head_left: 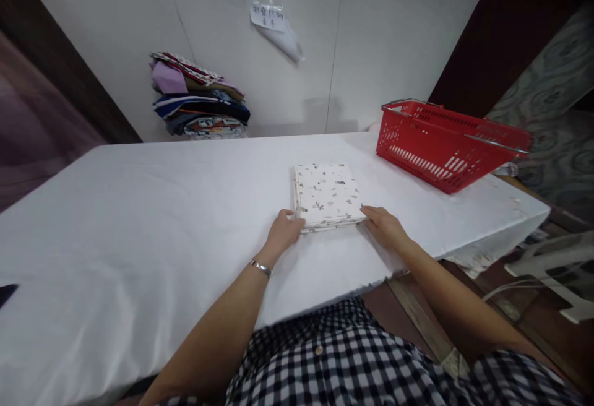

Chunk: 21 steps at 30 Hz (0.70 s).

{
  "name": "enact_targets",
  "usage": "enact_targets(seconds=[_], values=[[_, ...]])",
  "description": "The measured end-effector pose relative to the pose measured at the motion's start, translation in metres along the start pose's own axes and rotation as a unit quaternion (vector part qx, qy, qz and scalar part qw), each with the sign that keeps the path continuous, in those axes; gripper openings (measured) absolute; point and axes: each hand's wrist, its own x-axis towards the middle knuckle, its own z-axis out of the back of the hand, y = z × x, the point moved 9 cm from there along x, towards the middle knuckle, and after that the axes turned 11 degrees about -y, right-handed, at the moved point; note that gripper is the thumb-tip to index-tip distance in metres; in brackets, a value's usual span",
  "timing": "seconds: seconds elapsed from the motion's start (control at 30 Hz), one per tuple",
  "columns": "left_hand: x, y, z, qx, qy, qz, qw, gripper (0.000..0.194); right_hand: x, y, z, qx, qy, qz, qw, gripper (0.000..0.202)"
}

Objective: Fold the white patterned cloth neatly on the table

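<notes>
A folded white cloth (328, 192) with a small scattered print lies flat on the white-covered table (195, 220), its layers showing along the near edge. My left hand (284, 230) grips its near left corner, thumb on top and the other fingers at the side and below. At the near right corner, my right hand (384, 226) pinches the edge the same way. A silver bracelet (261, 267) circles my left wrist.
A red plastic basket (431, 140) stands at the back right of the table. Against the wall at the back left rises a stack of folded cloths (202, 99). A paper sign (268, 16) hangs on the wall. A white plastic stool (552, 270) is at the right.
</notes>
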Motion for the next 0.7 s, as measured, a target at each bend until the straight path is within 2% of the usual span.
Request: enact_targets(seconds=[0.07,0.2,0.3,0.4,0.47,0.57,0.7], values=[[0.001,0.003,-0.001,-0.003,0.001,0.009,1.0,0.047,0.01,0.017,0.007,-0.011,0.012,0.022,1.0,0.044],[0.0,0.003,-0.001,-0.006,0.013,0.028,1.0,0.047,0.036,0.072,0.021,0.032,-0.019,0.078,0.996,0.053],[-0.004,0.0,0.0,-0.023,0.013,0.04,0.999,0.048,0.04,0.103,0.002,0.03,0.026,0.106,0.994,0.058],[-0.006,0.001,0.001,-0.051,0.013,0.05,0.997,0.051,0.029,0.107,-0.029,0.014,0.11,0.106,0.988,0.064],[-0.006,0.002,-0.001,-0.054,0.018,0.05,0.997,0.052,0.024,0.1,-0.04,0.023,0.144,0.093,0.985,0.065],[-0.003,0.005,-0.003,-0.057,0.024,0.046,0.997,0.049,0.028,0.095,-0.04,0.06,0.175,0.071,0.98,0.063],[-0.002,0.008,-0.003,-0.054,0.019,0.044,0.997,0.043,0.068,0.106,-0.03,0.088,0.15,0.062,0.983,0.062]])
